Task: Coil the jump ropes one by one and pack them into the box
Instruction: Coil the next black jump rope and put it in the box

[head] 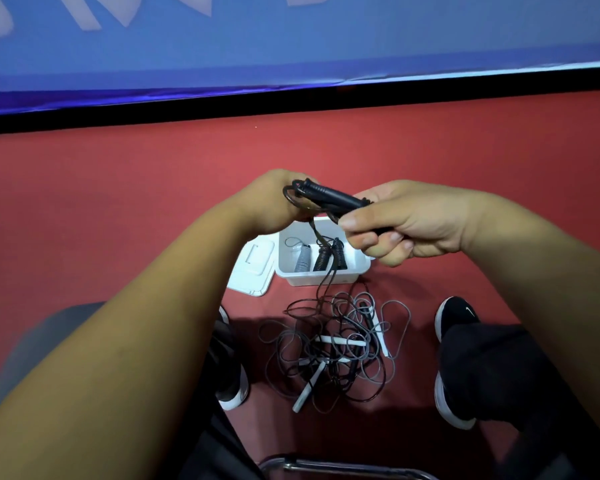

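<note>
Lid (253, 268), white, lies flat on the red floor (118, 202), just beside the left wall of the box (321, 279). Left grip (274, 199), a bare hand, hangs above the box's far left corner, fingers curled round the cord loops of the black jump rope (329, 195). Box is white and open and stands on the floor. It holds three coiled ropes (321, 259), one grey and two black. The held rope's two black handles lie side by side above the box's far rim. Its cord hangs down across the box to the tangled pile (336, 344) of black and grey cords and white handles, on the floor just in front of the box. Right grip (402, 226), above the box's right end, pinches both handles between thumb and curled fingers. Black shoe (458, 315) rests on the floor, in front of the box and to its right.
</note>
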The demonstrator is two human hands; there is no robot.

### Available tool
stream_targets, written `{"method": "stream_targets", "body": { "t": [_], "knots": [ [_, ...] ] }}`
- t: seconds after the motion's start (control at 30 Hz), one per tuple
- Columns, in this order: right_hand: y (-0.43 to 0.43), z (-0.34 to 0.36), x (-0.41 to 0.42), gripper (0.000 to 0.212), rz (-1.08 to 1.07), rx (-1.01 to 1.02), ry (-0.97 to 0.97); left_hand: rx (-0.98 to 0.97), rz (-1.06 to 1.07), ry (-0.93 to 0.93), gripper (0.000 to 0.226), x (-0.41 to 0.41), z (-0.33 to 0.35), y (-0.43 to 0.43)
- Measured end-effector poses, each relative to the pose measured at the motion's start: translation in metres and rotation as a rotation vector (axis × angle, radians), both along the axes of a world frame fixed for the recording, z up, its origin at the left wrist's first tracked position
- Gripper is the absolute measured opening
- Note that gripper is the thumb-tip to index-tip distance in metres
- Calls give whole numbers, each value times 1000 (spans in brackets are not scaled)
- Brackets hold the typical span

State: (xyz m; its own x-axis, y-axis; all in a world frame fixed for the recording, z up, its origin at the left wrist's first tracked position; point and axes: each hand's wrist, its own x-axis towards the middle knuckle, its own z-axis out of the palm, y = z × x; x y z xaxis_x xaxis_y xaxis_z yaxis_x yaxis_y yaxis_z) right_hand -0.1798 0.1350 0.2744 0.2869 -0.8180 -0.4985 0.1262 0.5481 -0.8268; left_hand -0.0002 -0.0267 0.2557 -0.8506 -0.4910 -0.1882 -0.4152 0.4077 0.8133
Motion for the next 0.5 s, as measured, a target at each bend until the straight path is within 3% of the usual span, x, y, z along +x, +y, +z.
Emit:
{"method": "stream_targets", "body": {
  "t": [0.13, 0.2, 0.3, 0.5],
  "knots": [
    [3, -2, 1, 23, 138, 81, 18, 237, 1, 171, 19, 4, 11, 0],
    [5, -5, 6, 26, 208, 112, 77, 199, -34, 177, 19, 2, 14, 5],
    [5, -11, 13, 12, 262, 142, 159, 126, -63, 174, 19, -1, 16, 11],
    [-2, -26, 8, 10, 161, 150, 274, -45, -78, 180, 14, -3, 27, 20]
  ]
}}
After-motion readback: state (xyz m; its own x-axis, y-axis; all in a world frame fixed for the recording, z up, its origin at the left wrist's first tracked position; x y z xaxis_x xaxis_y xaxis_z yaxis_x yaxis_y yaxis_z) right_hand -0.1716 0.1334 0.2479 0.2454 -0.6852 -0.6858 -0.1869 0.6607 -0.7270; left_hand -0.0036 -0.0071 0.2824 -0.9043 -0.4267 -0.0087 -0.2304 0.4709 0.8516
